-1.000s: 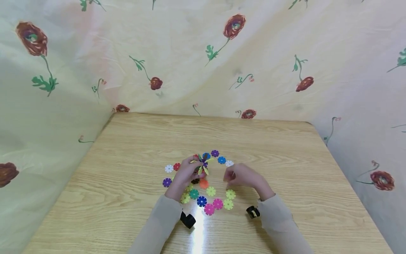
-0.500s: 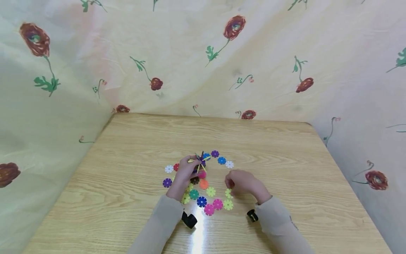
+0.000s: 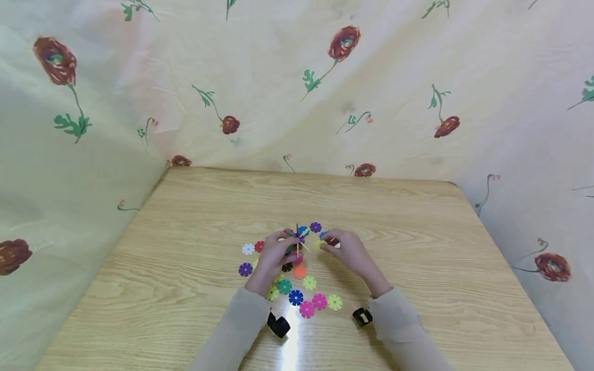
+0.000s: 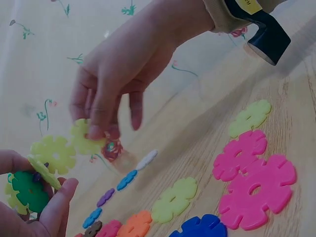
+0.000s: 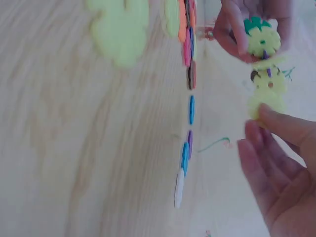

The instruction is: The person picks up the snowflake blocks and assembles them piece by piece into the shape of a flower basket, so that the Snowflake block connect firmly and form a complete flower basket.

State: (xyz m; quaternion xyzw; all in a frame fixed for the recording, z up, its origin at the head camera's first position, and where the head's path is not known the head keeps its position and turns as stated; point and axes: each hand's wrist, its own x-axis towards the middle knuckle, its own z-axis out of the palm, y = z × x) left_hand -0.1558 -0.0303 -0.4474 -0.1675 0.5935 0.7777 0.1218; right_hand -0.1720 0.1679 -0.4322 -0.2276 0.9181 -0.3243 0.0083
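My left hand [image 3: 274, 255] holds a cluster of joined snowflake discs [image 3: 298, 239] above the table. In the left wrist view the cluster shows a green disc [image 4: 29, 190], several yellow discs and a bit of purple. To its right, my right hand [image 3: 350, 252] pinches a single yellow snowflake disc [image 4: 83, 137] between thumb and fingers. That yellow disc [image 5: 259, 104] overlaps the cluster's edge in the right wrist view; whether they touch I cannot tell. Under and around the left hand lie loose discs, including an orange disc [image 3: 299, 272] and a black disc [image 3: 286, 267], partly hidden.
Several loose discs lie on the wooden table [image 3: 195, 288]: a white disc [image 3: 248, 249] and purple disc [image 3: 245, 269] at left, pink discs [image 3: 307, 309] and a yellow disc [image 3: 334, 302] nearer me. A floral cloth [image 3: 278, 77] hangs behind the table. Each wrist carries a black strap mount [image 3: 279, 326].
My right hand has picked up a yellow disc from the right side of the spread and carried it up and left towards the cluster. The left hand keeps its hold, the cluster turned slightly.
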